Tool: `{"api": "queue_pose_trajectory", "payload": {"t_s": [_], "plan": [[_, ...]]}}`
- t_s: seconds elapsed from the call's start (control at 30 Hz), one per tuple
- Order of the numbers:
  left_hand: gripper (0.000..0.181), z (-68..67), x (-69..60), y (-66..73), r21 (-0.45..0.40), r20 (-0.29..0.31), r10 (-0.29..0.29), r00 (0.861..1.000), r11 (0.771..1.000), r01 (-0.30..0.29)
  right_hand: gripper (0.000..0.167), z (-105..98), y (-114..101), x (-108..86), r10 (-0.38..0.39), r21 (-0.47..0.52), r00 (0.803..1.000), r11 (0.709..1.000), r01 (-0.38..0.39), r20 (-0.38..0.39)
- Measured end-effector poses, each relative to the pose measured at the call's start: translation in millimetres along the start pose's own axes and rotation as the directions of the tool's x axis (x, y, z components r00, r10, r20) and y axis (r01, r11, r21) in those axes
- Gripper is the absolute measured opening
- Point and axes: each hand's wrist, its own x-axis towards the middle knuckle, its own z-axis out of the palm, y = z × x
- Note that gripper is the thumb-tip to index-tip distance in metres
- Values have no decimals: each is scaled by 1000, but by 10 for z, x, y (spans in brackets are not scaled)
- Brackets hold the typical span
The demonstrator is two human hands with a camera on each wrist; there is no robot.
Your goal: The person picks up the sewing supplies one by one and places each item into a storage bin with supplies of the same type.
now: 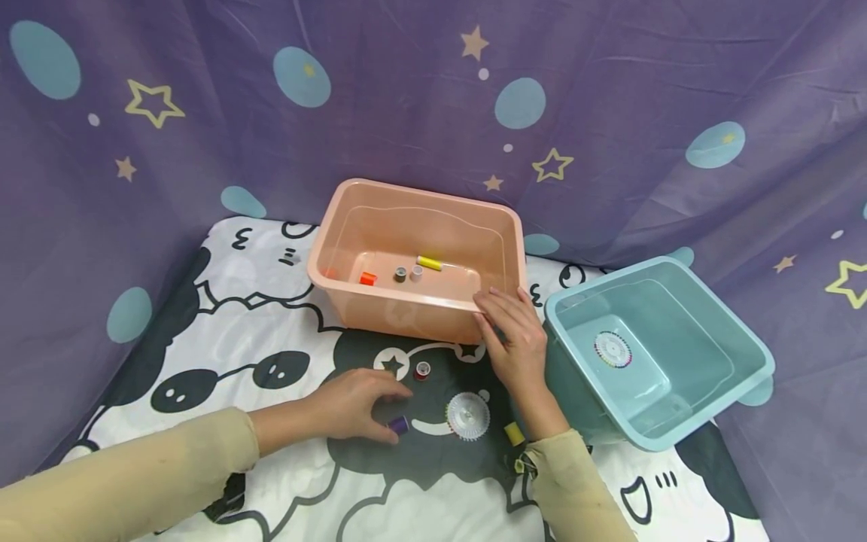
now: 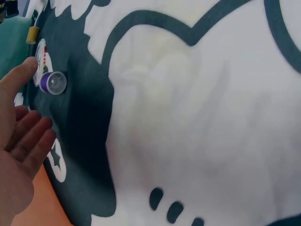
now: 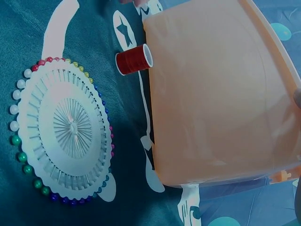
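Observation:
My left hand (image 1: 355, 406) hovers over the dark patch of the cloth, thumb and fingers apart and nothing held. Just by its thumb lies a purple thread spool (image 1: 398, 425), also seen on its side in the left wrist view. The orange bin (image 1: 406, 320) has its near right rim in my right hand (image 1: 518, 342), fingers over the edge and thumb outside. In front of that bin are a red thread spool (image 3: 134, 60) and a wheel of pearl-headed pins (image 3: 70, 129). A yellow thread spool (image 1: 514, 434) lies beside my right wrist.
Inside the orange bin are an orange spool (image 1: 368, 278), a dark spool (image 1: 400, 274), a pale spool (image 1: 416, 274) and a yellow spool (image 1: 430, 263). The teal bin (image 1: 582, 376) at right holds another pin wheel (image 1: 612, 349). A purple curtain (image 1: 406, 135) hangs behind.

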Motion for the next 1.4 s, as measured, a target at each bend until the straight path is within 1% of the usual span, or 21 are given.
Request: {"api": "queue_pose_trajectory", "payload": {"t_s": [0.1, 0.27, 0.47, 0.6, 0.73, 0.83, 0.97, 1.07, 1.23, 1.4], "plan": [[57, 49, -7, -24, -29, -6, 0, 1000, 1000, 0, 27, -6, -3, 1, 13, 1, 1000, 1000, -13, 9], [52, 121, -14, -48, -67, -11, -17, 1000, 998, 16, 27, -7, -3, 1, 16, 3, 1000, 1000, -16, 11], [47, 191, -15, -82, -93, -26, -15, 1000, 996, 12, 31, -1, -2, 3, -12, 2, 1000, 1000, 12, -5], [41, 228, -18, -88, -106, -29, -23, 999, 994, 20, 31, 6, 4, 2, -21, 3, 1000, 1000, 21, -11], [33, 257, -16, -86, -128, -25, -12, 1000, 992, 8, 30, 5, 1, 5, -13, 4, 1000, 1000, 13, -12], [29, 273, -19, -90, -142, -37, 22, 999, 989, -27, 28, 2, -2, 6, -2, 3, 1000, 1000, 2, -7], [27, 271, -27, -88, -150, -52, 49, 997, 987, -56, 27, -1, -5, 5, 12, 3, 1000, 1000, -12, 4], [27, 260, -30, -80, -151, -49, 46, 998, 987, -53, 26, -3, -8, 2, 19, 4, 1000, 1000, -19, 8], [26, 222, -22, -67, -159, -31, 25, 999, 987, -30, 27, -2, -8, 1, 20, 4, 1000, 1000, -20, 4], [25, 110, 14, -35, -166, -24, 1, 1000, 986, -5, 27, 9, 9, -2, 1, 8, 1000, 1000, -1, -9]]}}
